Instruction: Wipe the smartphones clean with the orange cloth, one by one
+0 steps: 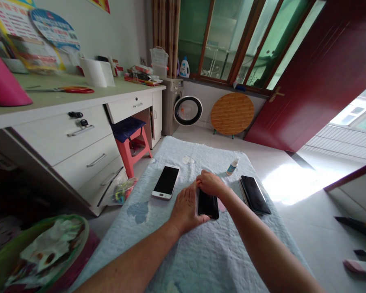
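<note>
A black smartphone (pixel 208 204) lies face up on the cloth-covered table, between my two hands. My left hand (pixel 186 207) holds it along its left side, the thumb at its near edge and the fingers lying along its long edge. Over the phone's far end, my right hand (pixel 212 183) is closed with its fingers curled down; what they pinch, if anything, is hidden. To the left lies a white smartphone (pixel 167 182) with a dark screen. On the right, a dark smartphone (pixel 256 195) rests on a thin pale object. Behind it stands a small spray bottle (pixel 232 167).
A pale blue quilted cloth (pixel 152 252) covers the table. A waste bin (pixel 85 232) stands at the lower left, near a plastic bag (pixel 123 190). Along the left runs a desk (pixel 118 94) with scissors (pixel 76 89) on top and a pink stool (pixel 128 156) beneath.
</note>
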`<state>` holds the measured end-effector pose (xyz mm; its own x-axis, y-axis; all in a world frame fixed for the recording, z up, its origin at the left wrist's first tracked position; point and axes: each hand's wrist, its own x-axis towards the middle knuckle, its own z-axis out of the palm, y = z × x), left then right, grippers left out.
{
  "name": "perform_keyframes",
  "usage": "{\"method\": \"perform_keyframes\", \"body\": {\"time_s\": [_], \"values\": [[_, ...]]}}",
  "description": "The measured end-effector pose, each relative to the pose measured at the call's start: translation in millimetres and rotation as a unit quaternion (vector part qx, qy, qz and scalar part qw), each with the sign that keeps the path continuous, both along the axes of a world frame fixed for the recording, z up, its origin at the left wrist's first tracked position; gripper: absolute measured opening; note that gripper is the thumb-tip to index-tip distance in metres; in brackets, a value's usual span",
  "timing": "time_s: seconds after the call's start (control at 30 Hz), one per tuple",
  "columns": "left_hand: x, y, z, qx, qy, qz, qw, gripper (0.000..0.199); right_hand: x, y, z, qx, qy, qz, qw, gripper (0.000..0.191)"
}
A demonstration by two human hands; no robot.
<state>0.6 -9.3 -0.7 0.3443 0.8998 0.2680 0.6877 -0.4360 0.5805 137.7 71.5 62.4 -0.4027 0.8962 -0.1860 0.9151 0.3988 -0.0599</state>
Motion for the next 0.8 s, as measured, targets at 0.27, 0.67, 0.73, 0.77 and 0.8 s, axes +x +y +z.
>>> {"method": "perform_keyframes", "body": {"time_s": [0.27, 0.67, 0.73, 0.77, 0.8], "values": [[0.7, 1.3, -5.2, 0.017, -0.015, 0.009, 1.0, 0.12, -2.4, 9.6, -6.7, -0.002, -0.001, -0.021, 1.0, 0.031], [1.3, 1.7, -9.5, -0.002, 0.003, 0.02, 1.0, 0.12, 8.8, -57.6, -8.0, -0.099, 0.156, 0.12, 0.975, 0.017], [1.2, 1.8, -9.8, 0.009, -0.003, 0.017, 1.0, 0.12, 11.0, -61.8, -6.1, -0.123, 0.176, 0.14, 0.967, 0.017], [1.3, 1.9, -10.3, 0.013, -0.004, 0.016, 1.0, 0.12, 11.9, -62.3, -5.4, -0.129, 0.181, 0.146, 0.964, 0.017], [1.3, 2.0, -11.1, 0.013, -0.004, 0.017, 1.0, 0.12, 12.7, -61.5, -5.2, -0.126, 0.184, 0.147, 0.964, 0.017]]}}
